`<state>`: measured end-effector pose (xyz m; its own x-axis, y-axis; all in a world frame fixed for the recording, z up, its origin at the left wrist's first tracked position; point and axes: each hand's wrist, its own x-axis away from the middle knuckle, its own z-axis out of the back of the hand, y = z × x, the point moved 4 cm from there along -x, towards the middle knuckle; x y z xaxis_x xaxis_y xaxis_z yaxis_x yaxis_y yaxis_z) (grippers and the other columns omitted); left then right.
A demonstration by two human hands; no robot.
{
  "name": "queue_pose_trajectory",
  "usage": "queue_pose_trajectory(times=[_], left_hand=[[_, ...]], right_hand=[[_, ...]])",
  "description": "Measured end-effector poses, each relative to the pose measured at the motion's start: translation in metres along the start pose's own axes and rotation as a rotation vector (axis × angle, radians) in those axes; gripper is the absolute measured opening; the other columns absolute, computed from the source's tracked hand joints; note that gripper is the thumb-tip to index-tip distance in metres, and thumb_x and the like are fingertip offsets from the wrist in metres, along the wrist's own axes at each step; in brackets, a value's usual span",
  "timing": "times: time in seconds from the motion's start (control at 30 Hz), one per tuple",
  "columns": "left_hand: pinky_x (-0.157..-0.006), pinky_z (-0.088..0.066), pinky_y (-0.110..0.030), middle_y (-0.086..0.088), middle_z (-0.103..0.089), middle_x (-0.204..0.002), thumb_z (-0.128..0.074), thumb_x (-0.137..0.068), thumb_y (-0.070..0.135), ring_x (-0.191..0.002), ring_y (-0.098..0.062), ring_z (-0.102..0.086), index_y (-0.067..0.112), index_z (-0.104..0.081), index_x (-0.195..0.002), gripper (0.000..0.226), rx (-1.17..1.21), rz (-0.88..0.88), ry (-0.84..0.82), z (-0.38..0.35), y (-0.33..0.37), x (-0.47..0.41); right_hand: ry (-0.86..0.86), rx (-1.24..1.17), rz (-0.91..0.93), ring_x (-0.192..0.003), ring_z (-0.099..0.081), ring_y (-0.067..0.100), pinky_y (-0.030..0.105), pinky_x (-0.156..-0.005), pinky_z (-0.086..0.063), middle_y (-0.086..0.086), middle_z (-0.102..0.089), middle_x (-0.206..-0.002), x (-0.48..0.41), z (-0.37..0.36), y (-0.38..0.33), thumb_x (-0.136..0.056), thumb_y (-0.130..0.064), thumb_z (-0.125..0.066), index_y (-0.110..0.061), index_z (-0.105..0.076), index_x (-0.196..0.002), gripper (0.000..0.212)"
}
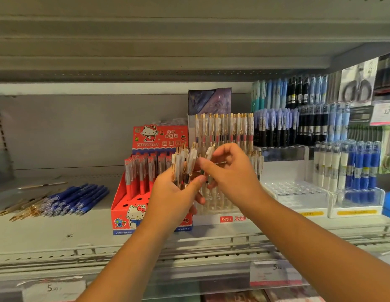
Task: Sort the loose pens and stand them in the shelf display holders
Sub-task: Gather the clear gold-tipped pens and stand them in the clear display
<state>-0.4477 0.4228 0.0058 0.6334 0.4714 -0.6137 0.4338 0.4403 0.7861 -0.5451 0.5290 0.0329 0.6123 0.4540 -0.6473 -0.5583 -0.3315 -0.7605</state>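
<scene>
This is a shop shelf (59, 227) of grey-white metal, full of stationery, with price tags on its front rail. In the middle stands a clear holder (233, 219) with rows of clear pens with gold clips. A red cartoon box (122, 205) of red pens stands just beside it on the left.

The left hand (170, 192) is closed around a bunch of clear pens (185, 162) and holds them in front of the holder. The right hand (231, 171) pinches one pen (209, 152) from this bunch between thumb and fingers. More loose pens lie flat on the shelf far to the left: blue pens (78, 199) and some gold pens (24, 211).

I think the main risk is in the gold clips. If the clip of the pinched pen catches a neighbour while it is drawn out, other pens can be pulled from the left hand and fall. The left grip is low on the bunch, so the tops may also spread. When the pen goes down, it may push over the pens already standing if it misses a free hole.

The bunch stands almost upright, with the gold buttons up and the tips hidden in the palm. The pinched pen leans, its top up and to the right.
</scene>
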Motion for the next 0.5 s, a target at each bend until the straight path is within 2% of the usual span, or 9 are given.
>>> queue_pose_trajectory(times=[0.07, 0.17, 0.23, 0.37, 0.43, 0.5], left_hand=[[-0.044, -0.053, -0.025, 0.005, -0.075, -0.081, -0.071, -0.09, 0.016, -0.057, -0.021, -0.071, 0.029, -0.066, -0.103, 0.019, 0.001, 0.018, -0.043, -0.002, -0.001, 0.0], [-0.043, -0.053, -0.029, 0.003, -0.075, -0.082, -0.065, -0.094, 0.018, -0.061, -0.024, -0.072, 0.027, -0.065, -0.103, 0.013, 0.074, 0.072, -0.068, -0.005, -0.003, 0.0], [-0.041, -0.054, -0.031, 0.002, -0.075, -0.084, -0.061, -0.096, 0.023, -0.063, -0.025, -0.073, 0.022, -0.063, -0.103, 0.007, 0.104, 0.105, -0.015, -0.003, -0.004, 0.0], [-0.04, -0.052, -0.032, -0.008, -0.072, -0.087, -0.057, -0.099, 0.032, -0.066, -0.032, -0.072, 0.012, -0.063, -0.101, 0.021, 0.146, 0.157, 0.12, 0.004, -0.008, -0.003], [-0.04, -0.051, -0.031, -0.01, -0.071, -0.082, -0.055, -0.099, 0.032, -0.069, -0.036, -0.07, 0.013, -0.063, -0.097, 0.021, 0.143, 0.147, 0.144, 0.006, -0.008, -0.003], [-0.04, -0.051, -0.03, -0.004, -0.068, -0.074, -0.054, -0.1, 0.032, -0.065, -0.031, -0.069, 0.017, -0.063, -0.095, 0.018, 0.117, 0.126, 0.162, 0.008, -0.008, -0.003]], right_hand=[[0.031, -0.006, -0.031, -0.058, -0.064, 0.009, 0.021, -0.052, -0.052, 0.005, -0.063, -0.084, -0.001, 0.003, 0.001, -0.083, -0.011, -0.076, -0.017, -0.053, -0.09, 0.024], [0.061, -0.051, -0.095, -0.066, -0.069, 0.014, 0.024, -0.055, -0.055, 0.009, -0.065, -0.091, -0.002, 0.008, 0.004, -0.084, -0.006, -0.074, -0.014, -0.054, -0.092, 0.023], [0.086, -0.106, -0.114, -0.074, -0.072, 0.019, 0.026, -0.059, -0.057, 0.009, -0.069, -0.095, -0.002, 0.012, 0.006, -0.086, -0.004, -0.072, -0.013, -0.053, -0.096, 0.023], [0.081, -0.246, -0.084, -0.08, -0.074, 0.021, 0.03, -0.059, -0.059, 0.007, -0.074, -0.098, -0.003, 0.018, 0.002, -0.088, 0.005, -0.065, -0.011, -0.048, -0.103, 0.028], [0.072, -0.242, -0.054, -0.083, -0.074, 0.025, 0.033, -0.065, -0.061, 0.005, -0.075, -0.099, -0.006, 0.019, -0.001, -0.089, 0.005, -0.063, -0.01, -0.047, -0.107, 0.028], [0.062, -0.232, -0.038, -0.085, -0.074, 0.025, 0.036, -0.072, -0.061, 0.004, -0.075, -0.099, -0.009, 0.019, -0.003, -0.09, 0.005, -0.063, -0.01, -0.048, -0.106, 0.026]])
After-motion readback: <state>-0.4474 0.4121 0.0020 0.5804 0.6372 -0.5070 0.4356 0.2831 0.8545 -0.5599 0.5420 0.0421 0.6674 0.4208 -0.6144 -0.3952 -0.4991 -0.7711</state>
